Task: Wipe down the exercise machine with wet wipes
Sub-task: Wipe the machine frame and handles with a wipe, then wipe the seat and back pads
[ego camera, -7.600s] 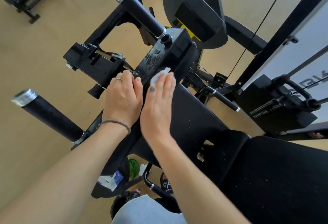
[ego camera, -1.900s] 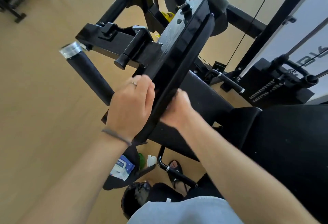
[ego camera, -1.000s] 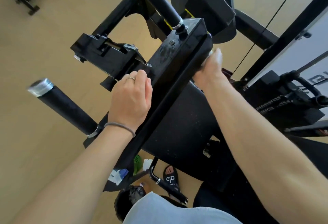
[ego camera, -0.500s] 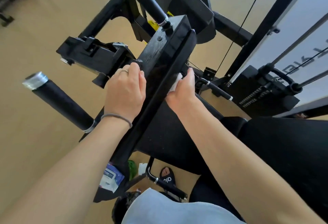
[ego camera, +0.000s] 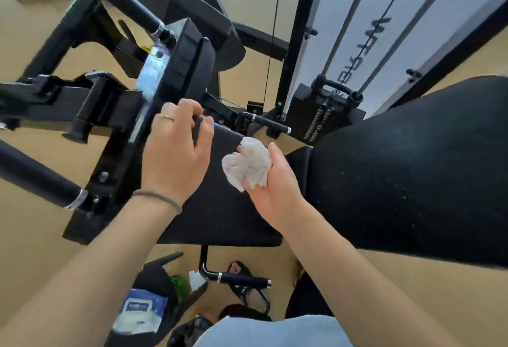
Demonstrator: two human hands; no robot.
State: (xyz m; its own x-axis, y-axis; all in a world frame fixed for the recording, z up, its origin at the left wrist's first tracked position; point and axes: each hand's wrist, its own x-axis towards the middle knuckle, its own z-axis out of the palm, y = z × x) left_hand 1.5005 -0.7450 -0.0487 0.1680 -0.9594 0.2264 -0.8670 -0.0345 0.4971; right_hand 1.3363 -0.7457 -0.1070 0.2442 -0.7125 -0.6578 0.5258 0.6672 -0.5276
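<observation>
Left hand (ego camera: 176, 154): fingers curled over the pad's (ego camera: 220, 203) upper edge, gripping it.
Right hand (ego camera: 275, 184): palm up, fingers cupping a crumpled wipe (ego camera: 246, 166) above the pad.
Progress: plate (ego camera: 152, 71) glistens wet, likely wiped; pads look unwiped.

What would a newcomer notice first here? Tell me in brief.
First the crumpled white wet wipe, bright against the black pad, bunched in the right hand at centre. Next the left hand gripping the edge of the machine's black upright plate. Lower left, a blue-and-white wipes pack lies near the floor.
</observation>
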